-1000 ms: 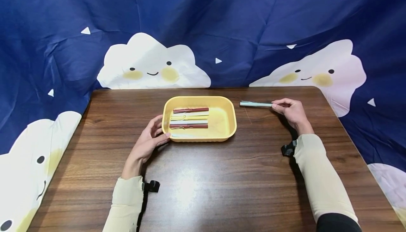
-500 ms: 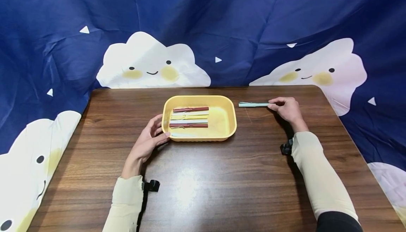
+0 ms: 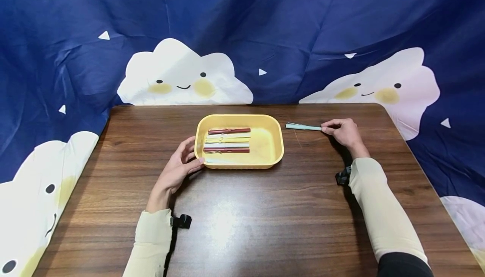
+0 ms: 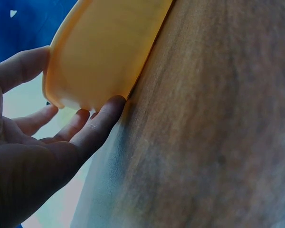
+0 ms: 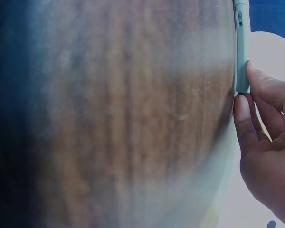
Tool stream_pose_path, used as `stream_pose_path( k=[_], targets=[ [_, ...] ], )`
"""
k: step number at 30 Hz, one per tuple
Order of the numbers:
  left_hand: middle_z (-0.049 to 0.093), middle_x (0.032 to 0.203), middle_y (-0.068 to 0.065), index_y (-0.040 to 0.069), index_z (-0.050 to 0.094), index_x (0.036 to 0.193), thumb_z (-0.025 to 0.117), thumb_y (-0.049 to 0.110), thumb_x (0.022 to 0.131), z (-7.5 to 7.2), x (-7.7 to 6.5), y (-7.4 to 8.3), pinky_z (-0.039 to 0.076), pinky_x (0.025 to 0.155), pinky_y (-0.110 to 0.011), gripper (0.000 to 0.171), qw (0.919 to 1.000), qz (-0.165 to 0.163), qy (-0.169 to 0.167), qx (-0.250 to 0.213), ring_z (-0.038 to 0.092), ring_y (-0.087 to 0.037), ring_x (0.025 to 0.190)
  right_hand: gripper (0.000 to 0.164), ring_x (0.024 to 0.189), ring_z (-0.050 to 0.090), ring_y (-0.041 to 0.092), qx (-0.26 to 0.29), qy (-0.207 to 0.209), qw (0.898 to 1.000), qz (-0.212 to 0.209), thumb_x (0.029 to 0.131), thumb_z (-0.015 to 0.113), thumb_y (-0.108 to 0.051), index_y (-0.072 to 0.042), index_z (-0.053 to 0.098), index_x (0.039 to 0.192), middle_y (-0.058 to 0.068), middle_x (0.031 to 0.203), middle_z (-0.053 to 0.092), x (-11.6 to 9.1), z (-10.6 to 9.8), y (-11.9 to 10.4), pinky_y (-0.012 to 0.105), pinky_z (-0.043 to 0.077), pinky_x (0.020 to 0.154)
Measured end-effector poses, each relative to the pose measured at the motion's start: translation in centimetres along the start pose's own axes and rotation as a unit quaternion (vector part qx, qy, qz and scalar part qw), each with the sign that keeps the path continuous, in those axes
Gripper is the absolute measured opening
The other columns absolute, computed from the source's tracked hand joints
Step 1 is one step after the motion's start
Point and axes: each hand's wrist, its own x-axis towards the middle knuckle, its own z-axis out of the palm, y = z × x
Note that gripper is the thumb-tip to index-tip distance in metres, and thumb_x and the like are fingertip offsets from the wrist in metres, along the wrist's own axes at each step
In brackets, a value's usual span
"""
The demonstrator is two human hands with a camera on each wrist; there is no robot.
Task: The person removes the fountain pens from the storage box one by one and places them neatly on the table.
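A yellow plastic tray [image 3: 265, 159] stands at the back middle of the wooden table, with several capped pens [image 3: 229, 131] lying crosswise in its left part, dark red, white, yellow and pale blue. My left hand [image 3: 177, 167] holds the tray's left end, thumb at the near corner and fingers along the outer side; the left wrist view shows fingertips against its wall. To the right of the tray, my right hand [image 3: 342, 131] pinches the right end of a mint-green pen [image 3: 303, 126] between thumb and fingers. That pen lies nearly level, close over the table, its clip toward the left.
A dark brown wooden table [image 3: 273, 209] extends toward me, with a bright light reflection near its middle. Behind it hangs a blue curtain [image 3: 288, 24] with smiling white clouds. A small black device [image 3: 342, 177] is strapped at each wrist.
My right hand has moved slightly left with the mint-green pen, and the pen has tilted a little. The left hand and the tray have stayed put.
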Motion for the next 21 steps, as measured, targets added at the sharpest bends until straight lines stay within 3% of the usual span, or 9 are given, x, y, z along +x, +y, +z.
stream_pose_path(
  k=[8,14,17,21],
  targets=[
    [0.033,0.155,-0.022,0.009,0.023,0.159,0.065,-0.007,0.093,0.1,0.0,0.1,0.056,0.092,-0.032,0.080,1.0000,0.000,-0.002,0.002,0.039,-0.037,0.137,0.019,0.109,0.064,0.037,0.004,0.005,1.000,0.008,0.091,0.078,-0.014,0.000,0.078,0.103,0.022,0.105,0.073,0.1,-0.1,0.0,0.032,0.045,0.089],
    [0.033,0.155,-0.021,0.009,0.023,0.159,0.065,-0.008,0.093,0.1,0.1,0.1,0.056,0.092,-0.033,0.080,1.0000,-0.002,-0.003,0.001,0.039,-0.037,0.137,0.020,0.108,0.064,0.034,0.009,0.014,1.000,-0.001,0.091,0.078,-0.014,0.000,0.078,0.106,0.021,0.107,0.073,0.3,-0.2,-0.1,0.020,0.042,0.085],
    [0.033,0.155,-0.021,0.009,0.023,0.159,0.065,-0.007,0.093,0.1,0.0,0.1,0.056,0.093,-0.034,0.080,1.0000,-0.004,-0.002,0.003,0.039,-0.037,0.137,0.021,0.096,0.066,0.014,0.024,0.018,1.000,-0.010,0.092,0.077,-0.011,0.002,0.077,0.108,0.022,0.108,0.073,0.4,-0.3,-0.3,0.012,0.042,0.078],
    [0.033,0.155,-0.022,0.009,0.023,0.159,0.065,-0.007,0.093,0.0,0.0,0.1,0.056,0.092,-0.033,0.080,1.0000,-0.003,0.000,0.004,0.039,-0.037,0.137,0.024,0.077,0.055,-0.008,0.054,0.019,0.998,-0.015,0.093,0.075,-0.010,0.005,0.074,0.112,0.026,0.106,0.072,0.5,-0.6,-1.2,0.009,0.043,0.068]
  ],
)
